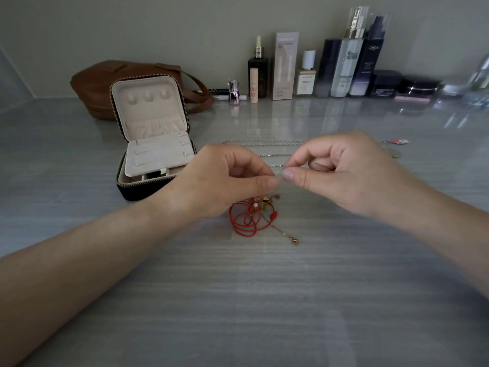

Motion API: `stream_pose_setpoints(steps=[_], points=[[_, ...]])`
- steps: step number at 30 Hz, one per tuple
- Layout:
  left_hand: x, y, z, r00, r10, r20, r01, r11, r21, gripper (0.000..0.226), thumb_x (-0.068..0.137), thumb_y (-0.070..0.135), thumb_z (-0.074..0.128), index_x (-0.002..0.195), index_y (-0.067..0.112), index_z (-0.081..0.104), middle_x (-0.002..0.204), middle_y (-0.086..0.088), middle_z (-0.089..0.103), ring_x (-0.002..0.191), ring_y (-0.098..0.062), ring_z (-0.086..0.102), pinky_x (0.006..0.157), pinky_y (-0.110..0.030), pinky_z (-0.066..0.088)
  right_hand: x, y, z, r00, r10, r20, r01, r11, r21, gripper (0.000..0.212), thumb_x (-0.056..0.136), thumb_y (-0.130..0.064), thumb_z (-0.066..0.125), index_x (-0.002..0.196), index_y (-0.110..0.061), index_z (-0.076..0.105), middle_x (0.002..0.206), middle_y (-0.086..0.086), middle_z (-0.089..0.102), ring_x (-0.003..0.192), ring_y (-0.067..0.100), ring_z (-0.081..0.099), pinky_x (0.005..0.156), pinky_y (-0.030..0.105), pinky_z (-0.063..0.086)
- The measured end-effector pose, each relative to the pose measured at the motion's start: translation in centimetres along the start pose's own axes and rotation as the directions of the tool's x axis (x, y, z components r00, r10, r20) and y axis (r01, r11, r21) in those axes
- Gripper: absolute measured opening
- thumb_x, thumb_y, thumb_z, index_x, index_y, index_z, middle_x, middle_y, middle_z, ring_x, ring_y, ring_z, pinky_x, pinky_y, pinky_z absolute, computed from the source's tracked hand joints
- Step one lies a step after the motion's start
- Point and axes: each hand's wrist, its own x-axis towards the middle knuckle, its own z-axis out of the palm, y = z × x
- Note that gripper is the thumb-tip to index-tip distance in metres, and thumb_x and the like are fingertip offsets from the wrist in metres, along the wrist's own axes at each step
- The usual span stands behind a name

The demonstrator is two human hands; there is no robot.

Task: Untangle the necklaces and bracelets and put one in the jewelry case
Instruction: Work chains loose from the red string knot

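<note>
My left hand [227, 178] and my right hand [341, 170] meet fingertip to fingertip over the grey table, both pinching a thin silver chain [275, 166]. Behind the hands lies a longer silver necklace [264, 142], stretched out sideways, with a red charm [397, 141] at its right end. Below the hands sits a red cord bracelet [244, 221] tangled with a gold chain [287, 235] that ends in a clasp. The jewelry case [156, 144] stands open at the left, its beige lid upright.
A brown leather bag [105, 83] lies behind the case. A row of cosmetic bottles, boxes and jars [344, 67] lines the back wall. The grey table [264, 300] stretches toward me below the tangle.
</note>
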Motion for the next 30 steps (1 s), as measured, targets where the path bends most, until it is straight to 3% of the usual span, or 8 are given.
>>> stream_pose_setpoints(steps=[6, 11, 16, 19, 22, 27, 30], points=[[-0.08, -0.10, -0.14, 1.000, -0.028, -0.005, 0.028, 0.999, -0.026, 0.023, 0.077, 0.002, 0.069, 0.076, 0.025, 0.070, 0.073, 0.006, 0.073, 0.071, -0.004, 0.069, 0.070, -0.015, 0.053, 0.00, 0.02, -0.06, 1.000, -0.006, -0.020, 0.006, 1.000, 0.000, 0.008, 0.083, -0.025, 0.066, 0.075, -0.022, 0.068, 0.034, -0.008, 0.037, 0.037, 0.009, 0.030, 0.045, 0.024, 0.030], [0.12, -0.10, -0.30, 0.998, -0.059, -0.033, 0.059, 0.998, 0.001, 0.013, 0.070, 0.010, 0.076, 0.070, 0.019, 0.067, 0.057, 0.007, 0.066, 0.055, -0.003, 0.060, 0.058, -0.013, 0.049, -0.08, -0.08, -0.05, 0.999, -0.038, -0.024, 0.038, 0.999, 0.004, 0.007, 0.081, -0.027, 0.067, 0.075, -0.023, 0.069, 0.035, -0.008, 0.036, 0.037, 0.008, 0.029, 0.044, 0.021, 0.029], [0.05, 0.04, -0.31, 0.999, -0.029, -0.036, 0.029, 1.000, 0.003, 0.021, 0.051, 0.031, 0.072, 0.066, 0.018, 0.065, 0.055, 0.008, 0.064, 0.053, -0.002, 0.058, 0.056, -0.013, 0.047, -0.08, 0.15, -0.03, 1.000, -0.017, 0.007, 0.017, 1.000, -0.026, 0.006, 0.081, -0.027, 0.067, 0.077, -0.022, 0.068, 0.034, -0.009, 0.036, 0.035, 0.006, 0.030, 0.042, 0.016, 0.030], [0.05, 0.03, -0.33, 0.999, -0.025, -0.043, 0.025, 1.000, -0.002, 0.008, 0.065, 0.019, 0.074, 0.071, 0.020, 0.069, 0.060, 0.007, 0.068, 0.057, -0.001, 0.062, 0.059, -0.012, 0.048, 0.00, 0.30, -0.06, 1.000, 0.005, 0.018, -0.004, 0.999, -0.050, 0.006, 0.082, -0.028, 0.066, 0.078, -0.024, 0.068, 0.033, -0.010, 0.036, 0.034, 0.006, 0.029, 0.041, 0.014, 0.027], [0.14, -0.23, -0.41, 0.999, -0.031, -0.017, 0.031, 0.999, 0.016, 0.024, 0.078, 0.003, 0.069, 0.075, 0.026, 0.070, 0.069, 0.007, 0.072, 0.066, -0.001, 0.065, 0.065, -0.013, 0.048, 0.03, 0.41, -0.02, 1.000, 0.017, 0.020, -0.016, 0.998, -0.057, 0.006, 0.082, -0.028, 0.066, 0.077, -0.024, 0.067, 0.033, -0.010, 0.036, 0.033, 0.006, 0.029, 0.040, 0.013, 0.026], [0.18, -0.09, -0.57, 0.999, -0.027, -0.018, 0.027, 1.000, -0.015, 0.029, 0.075, -0.005, 0.069, 0.080, 0.024, 0.068, 0.074, 0.002, 0.068, 0.072, -0.012, 0.065, 0.076, -0.028, 0.054, 0.01, 0.25, 0.12, 1.000, -0.003, 0.001, 0.003, 1.000, -0.029, 0.007, 0.081, -0.029, 0.067, 0.076, -0.024, 0.068, 0.035, -0.009, 0.036, 0.035, 0.006, 0.029, 0.042, 0.017, 0.027], [0.10, 0.17, -0.54, 0.999, -0.032, -0.027, 0.032, 0.999, -0.004, 0.018, 0.067, 0.006, 0.076, 0.075, 0.020, 0.067, 0.068, -0.001, 0.063, 0.064, -0.011, 0.062, 0.070, -0.027, 0.052, 0.03, 0.11, 0.22, 1.000, -0.026, -0.006, 0.025, 1.000, -0.011, 0.008, 0.081, -0.028, 0.067, 0.075, -0.025, 0.067, 0.035, -0.009, 0.037, 0.036, 0.006, 0.030, 0.042, 0.017, 0.027]])
